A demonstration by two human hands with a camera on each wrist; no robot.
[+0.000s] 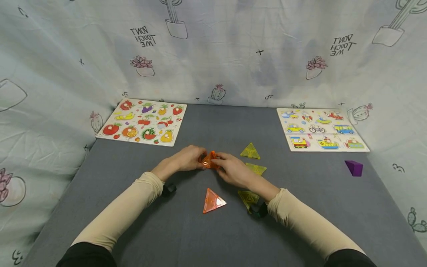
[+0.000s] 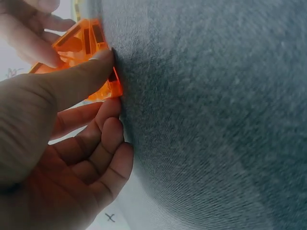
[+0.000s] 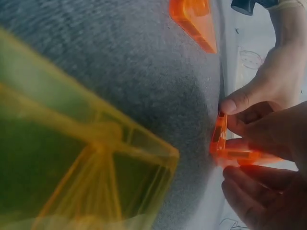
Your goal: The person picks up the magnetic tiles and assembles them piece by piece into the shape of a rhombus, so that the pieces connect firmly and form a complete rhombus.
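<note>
At the middle of the grey table (image 1: 186, 230), both hands meet on a small cluster of orange translucent triangle tiles (image 1: 210, 160) (image 2: 88, 48) (image 3: 225, 148). My left hand (image 1: 186, 158) pinches the cluster from the left, with its thumb (image 2: 76, 79) pressed on the tile's edge. From the right, my right hand (image 1: 231, 168) grips the same tiles with curled fingers. A single orange triangle tile (image 1: 212, 201) (image 3: 194, 21) lies flat nearer to me. Three yellow triangle tiles lie to the right: one (image 1: 250, 151), one (image 1: 256, 168) and one (image 1: 248, 197) (image 3: 76, 158) by my right wrist.
A fruit peg puzzle board (image 1: 143, 121) lies at the back left and a vehicle peg puzzle board (image 1: 321, 129) at the back right. Near the right edge sits a purple block (image 1: 354, 167). A cactus-print cloth (image 1: 213, 48) walls the table on three sides.
</note>
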